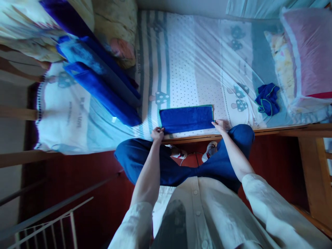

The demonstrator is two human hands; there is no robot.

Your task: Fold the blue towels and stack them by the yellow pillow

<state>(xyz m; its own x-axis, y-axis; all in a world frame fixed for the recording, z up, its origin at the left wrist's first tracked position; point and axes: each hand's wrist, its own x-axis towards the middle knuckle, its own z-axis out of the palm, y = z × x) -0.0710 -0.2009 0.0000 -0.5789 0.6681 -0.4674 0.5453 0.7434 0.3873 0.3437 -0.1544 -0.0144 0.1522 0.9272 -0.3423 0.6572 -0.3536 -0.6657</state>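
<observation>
A blue cloth (186,118) with a thin green edge lies folded into a long rectangle on the bed, close to its front rail. My left hand (157,134) pinches the cloth's near left corner, fingers closed on it. At the right end, my right hand (219,126) grips the edge of the same cloth between thumb and fingers. Further right, a second blue cloth (268,99) with a green edge sits crumpled on the sheet, apart from both hands.
Long blue folded bundles (103,93) lie slanting across the bed at left. Behind them are yellowish bedding bundles (116,31). A pink pillow (308,52) rests at the right end. The wooden bed rail (280,131) runs before my knees, and a white metal rack (52,226) stands lower left.
</observation>
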